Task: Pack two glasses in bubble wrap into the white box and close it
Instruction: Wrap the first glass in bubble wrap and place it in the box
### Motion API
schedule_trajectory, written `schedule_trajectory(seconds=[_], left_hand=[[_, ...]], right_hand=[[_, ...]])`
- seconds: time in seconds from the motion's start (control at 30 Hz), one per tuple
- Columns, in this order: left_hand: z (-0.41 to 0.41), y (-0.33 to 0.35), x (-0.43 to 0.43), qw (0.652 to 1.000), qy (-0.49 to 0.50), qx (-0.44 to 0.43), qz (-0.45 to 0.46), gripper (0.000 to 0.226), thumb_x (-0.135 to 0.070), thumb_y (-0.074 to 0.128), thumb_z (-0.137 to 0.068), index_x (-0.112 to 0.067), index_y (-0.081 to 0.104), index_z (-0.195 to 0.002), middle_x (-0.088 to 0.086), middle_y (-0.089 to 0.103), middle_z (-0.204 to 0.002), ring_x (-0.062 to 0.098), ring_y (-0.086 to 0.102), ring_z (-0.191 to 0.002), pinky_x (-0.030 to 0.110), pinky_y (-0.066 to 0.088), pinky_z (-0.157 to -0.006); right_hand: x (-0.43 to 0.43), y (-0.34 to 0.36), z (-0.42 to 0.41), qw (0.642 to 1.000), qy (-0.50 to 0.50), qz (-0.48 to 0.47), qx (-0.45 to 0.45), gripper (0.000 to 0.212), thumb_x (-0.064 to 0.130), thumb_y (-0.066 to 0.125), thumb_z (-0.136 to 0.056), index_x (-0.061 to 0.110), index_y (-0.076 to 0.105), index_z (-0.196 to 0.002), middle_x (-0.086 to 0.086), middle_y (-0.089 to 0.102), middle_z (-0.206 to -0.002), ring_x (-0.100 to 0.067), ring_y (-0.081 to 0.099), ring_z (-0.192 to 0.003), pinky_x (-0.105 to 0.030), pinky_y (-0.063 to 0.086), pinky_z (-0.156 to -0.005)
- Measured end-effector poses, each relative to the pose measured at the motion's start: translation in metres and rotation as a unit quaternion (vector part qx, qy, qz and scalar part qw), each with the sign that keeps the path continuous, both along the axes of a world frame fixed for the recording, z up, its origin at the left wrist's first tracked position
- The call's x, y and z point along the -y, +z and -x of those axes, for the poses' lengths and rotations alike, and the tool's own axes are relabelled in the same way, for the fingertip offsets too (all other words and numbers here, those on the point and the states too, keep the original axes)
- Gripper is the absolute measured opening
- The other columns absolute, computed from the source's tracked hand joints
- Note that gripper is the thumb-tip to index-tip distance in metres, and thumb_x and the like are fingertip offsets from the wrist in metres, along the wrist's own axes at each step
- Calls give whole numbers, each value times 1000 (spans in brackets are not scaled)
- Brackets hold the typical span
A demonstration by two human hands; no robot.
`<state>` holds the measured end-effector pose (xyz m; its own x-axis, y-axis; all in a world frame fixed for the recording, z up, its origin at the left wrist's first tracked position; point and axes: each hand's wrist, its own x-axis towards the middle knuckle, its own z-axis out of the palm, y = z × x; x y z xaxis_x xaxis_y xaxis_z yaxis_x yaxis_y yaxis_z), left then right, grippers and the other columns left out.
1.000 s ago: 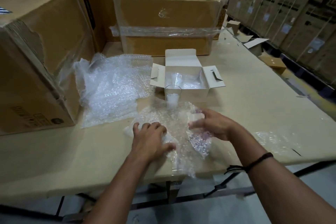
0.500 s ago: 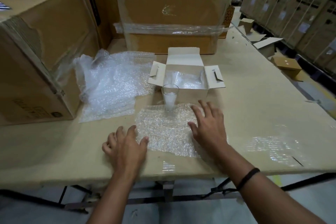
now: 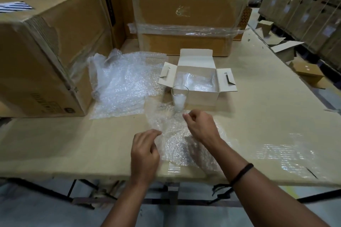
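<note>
The left hand (image 3: pixel 145 151) has its fingers curled and pinches the left edge of the bubble wrap sheet (image 3: pixel 175 134). The right hand (image 3: pixel 201 127) is curled too. Its fingertips are at the far edge of the sheet and look to pinch it there. The sheet is a bit crumpled and lifted between the two hands. It lies near the front edge of the worktop (image 3: pixel 73 143).

The glass (image 3: pixel 179 97) stands just past the right hand, toward the back edge of the worktop. It stands straight up, open end on top, at the far edge of the sheet. The right hand is the nearer one, and the left hand is farther back and to the side. To wrap it, I think the glass must come down onto the sheet, lying on its side.

Right behind the glass is the white box (image 3: pixel 197 97). Its flaps are open. A wrapped bundle (image 3: pixel 195 82) lies inside, likely the first glass. To the left is a bubble wrap pile (image 3: pixel 125 83), next to a big brown box (image 3: pixel 46 51).
</note>
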<state>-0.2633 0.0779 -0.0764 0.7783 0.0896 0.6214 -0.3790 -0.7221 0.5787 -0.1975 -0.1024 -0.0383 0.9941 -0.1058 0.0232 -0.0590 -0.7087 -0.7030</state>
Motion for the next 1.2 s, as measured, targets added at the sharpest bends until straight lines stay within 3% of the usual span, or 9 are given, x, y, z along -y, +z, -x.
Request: schedule_trajectory(seconds=[0.07, 0.27, 0.43, 0.57, 0.67, 0.73, 0.93, 1.03, 1.2], left_hand=[[6, 0, 3, 999, -39, 24, -17, 45, 21, 51, -67, -6, 72, -97, 1, 69, -101, 17, 58, -97, 20, 44, -91], [12, -1, -4, 998, -10, 42, 37, 41, 16, 49, -74, -3, 68, -105, -4, 64, -108, 12, 57, -103, 19, 44, -94], [13, 2, -7, 998, -31, 48, 8, 46, 16, 44, -74, -5, 68, -107, 0, 66, -104, 15, 60, -98, 16, 42, -94], [13, -8, -7, 993, -93, 56, -52, 42, 11, 43, -74, -5, 72, -99, 7, 65, -92, 21, 59, -89, 27, 50, -82], [13, -10, -2, 987, -130, 68, -68, 50, 17, 71, -63, -12, 67, -103, 5, 65, -93, 19, 57, -91, 27, 49, -81], [15, -8, 0, 983, -146, 93, -66, 43, 8, 61, -74, -14, 59, -111, 2, 63, -107, 18, 56, -99, 32, 48, -85], [15, -11, 1, 994, -86, -40, -53, 68, -48, 65, -76, -17, 43, -132, 7, 47, -134, 22, 42, -119, 36, 36, -102], [7, -15, 4, 976, -123, -110, -143, 50, -61, 58, -75, -31, 61, -116, -4, 56, -124, 22, 49, -112, 39, 40, -92], [7, -13, 10, 933, -155, -200, -257, 70, -86, 37, -70, -43, 60, -120, -16, 49, -135, 12, 35, -126, 31, 12, -97]], right_hand=[[-15, 4, -7, 999, 41, 8, -19, 32, 42, 50, -98, 18, 62, -80, 2, 63, -72, -14, 57, -62, -26, 42, -56], [-29, -18, -17, 942, 178, 283, -43, 27, 27, 45, -98, 18, 59, -121, -8, 55, -116, -28, 58, -99, -37, 48, -76], [-26, 5, -20, 998, 46, -21, -36, 50, 51, 43, -98, 11, 59, -74, -6, 63, -72, -19, 57, -63, -32, 46, -60], [-39, 38, -20, 978, 52, -159, -126, 71, 76, 54, -77, 10, 57, -103, -8, 69, -95, -18, 65, -64, -28, 48, -52], [-54, 33, -23, 977, 80, -100, -168, 67, 37, 84, -72, 17, 47, -123, -11, 68, -95, -27, 71, -71, -33, 56, -53], [-56, 26, -26, 975, 50, -134, -170, 56, 4, 76, -75, 9, 50, -124, -17, 69, -79, -29, 71, -62, -39, 59, -57], [-1, 31, -21, 916, -9, -383, -118, 17, -5, 70, -82, 5, 62, -93, -15, 67, -80, -20, 65, -55, -28, 51, -51], [31, 22, -21, 931, -45, -335, -139, 19, -1, 74, -80, 3, 61, -94, -17, 68, -83, -18, 61, -53, -25, 46, -45], [63, -8, -25, 984, -94, -112, -101, 36, 18, 82, -77, 6, 61, -104, -9, 62, -84, -17, 55, -59, -24, 44, -54]])
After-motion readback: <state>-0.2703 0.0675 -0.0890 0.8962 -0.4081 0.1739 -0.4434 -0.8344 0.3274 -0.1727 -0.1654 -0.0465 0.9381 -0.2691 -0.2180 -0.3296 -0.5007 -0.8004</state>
